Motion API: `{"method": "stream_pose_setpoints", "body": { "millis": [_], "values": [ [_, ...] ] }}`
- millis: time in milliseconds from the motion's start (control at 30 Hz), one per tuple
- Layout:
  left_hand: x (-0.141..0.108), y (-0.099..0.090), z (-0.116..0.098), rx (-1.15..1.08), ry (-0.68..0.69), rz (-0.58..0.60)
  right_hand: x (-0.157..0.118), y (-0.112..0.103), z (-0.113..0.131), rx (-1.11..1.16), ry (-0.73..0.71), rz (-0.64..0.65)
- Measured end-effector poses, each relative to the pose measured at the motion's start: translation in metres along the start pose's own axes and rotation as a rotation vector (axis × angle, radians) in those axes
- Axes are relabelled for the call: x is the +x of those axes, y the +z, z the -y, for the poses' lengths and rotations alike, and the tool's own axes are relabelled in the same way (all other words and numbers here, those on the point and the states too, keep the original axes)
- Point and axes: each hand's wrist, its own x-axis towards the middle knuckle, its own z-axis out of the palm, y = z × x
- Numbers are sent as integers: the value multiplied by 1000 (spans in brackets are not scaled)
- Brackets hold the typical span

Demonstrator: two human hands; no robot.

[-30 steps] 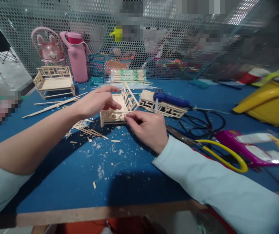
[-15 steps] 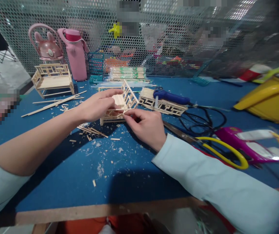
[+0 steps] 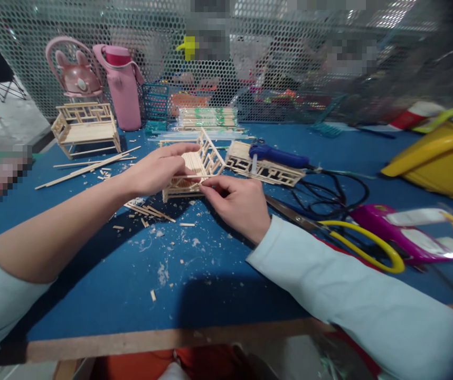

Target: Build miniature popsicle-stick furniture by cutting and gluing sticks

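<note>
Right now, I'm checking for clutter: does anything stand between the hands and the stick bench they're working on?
Nothing visible: the left hand is over the bench, the right hand at its near edge.

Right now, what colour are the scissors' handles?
The scissors' handles are yellow, showing best in the head view.

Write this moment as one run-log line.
left hand: over near bench; right hand: at its edge; glue gun: right of near bench; scissors: beside right hand
</note>
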Motion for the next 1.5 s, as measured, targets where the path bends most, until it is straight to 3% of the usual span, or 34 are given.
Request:
{"method": "stream_pose_setpoints", "body": {
  "millis": [567,967,1033,1233,1333,1500],
  "values": [
    [0,-2,-5,50,-29,65,1,0,2,-20,1,-2],
    [1,-1,1,-90,-43,45,1,0,2,-36,7,4],
    [0,-2,1,-162,-70,-23,1,0,2,-31,5,6],
    [-23,-11,1,-293,-11,-501,1,1,1,-19,-1,5],
    [-43,-12,4,-336,-16,-571,0,1,0,-35,-12,1],
    [-67,-8,9,-333,-83,-574,1,2,0,-55,-27,-8]
  ]
}}
